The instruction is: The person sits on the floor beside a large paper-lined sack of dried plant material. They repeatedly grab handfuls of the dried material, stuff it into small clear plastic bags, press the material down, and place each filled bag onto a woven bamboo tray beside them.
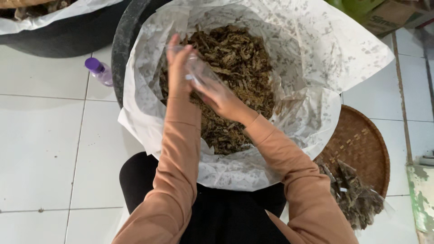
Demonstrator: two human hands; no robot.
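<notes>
A large dark tub (118, 54) lined with white paper (316, 54) holds a heap of brown dried strips (239, 68). Over the heap, my left hand (178, 63) and my right hand (219, 95) both grip a small clear plastic bag (201, 70). The left hand holds the bag's upper left edge with fingers raised. The right hand holds its lower right side. Both sleeves are light brown. Whether anything is inside the bag I cannot tell.
A round woven tray (361, 140) at right carries several filled clear packets (355, 194). A small bottle with a purple cap (99, 71) lies on the white tile floor at left. Another dark lined tub (58, 31) sits top left. Cardboard boxes (389, 16) stand top right.
</notes>
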